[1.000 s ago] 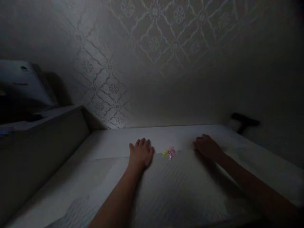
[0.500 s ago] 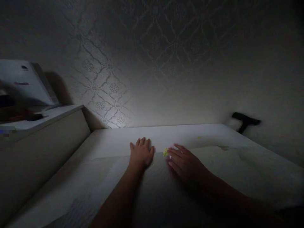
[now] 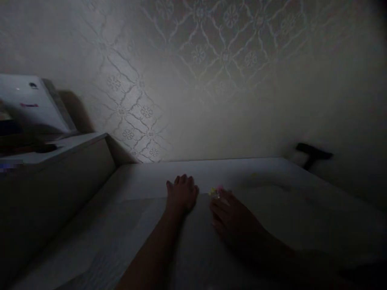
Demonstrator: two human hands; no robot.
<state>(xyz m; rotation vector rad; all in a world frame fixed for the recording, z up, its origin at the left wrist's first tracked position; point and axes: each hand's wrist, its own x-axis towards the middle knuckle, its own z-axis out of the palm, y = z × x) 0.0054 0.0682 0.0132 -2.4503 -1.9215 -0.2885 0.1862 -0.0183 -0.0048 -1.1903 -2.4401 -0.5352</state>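
One white box (image 3: 33,106), upper left of the frame, bore a dark logo and reddish marking, unreadable; below centre, the left hand (image 3: 182,194) lay spread on the counter (image 3: 142,177), the right hand (image 3: 231,215) partly covered two flower shapes (image 3: 213,191), grip unclear

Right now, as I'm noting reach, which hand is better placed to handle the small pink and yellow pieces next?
Probably the right hand: it is right beside the pink piece and yellow piece, while the left hand rests farther away, across the pale sheet's edge.

Hands (image 3: 181,196) (image 3: 232,215) near small pieces (image 3: 212,191) (yellow, pink)
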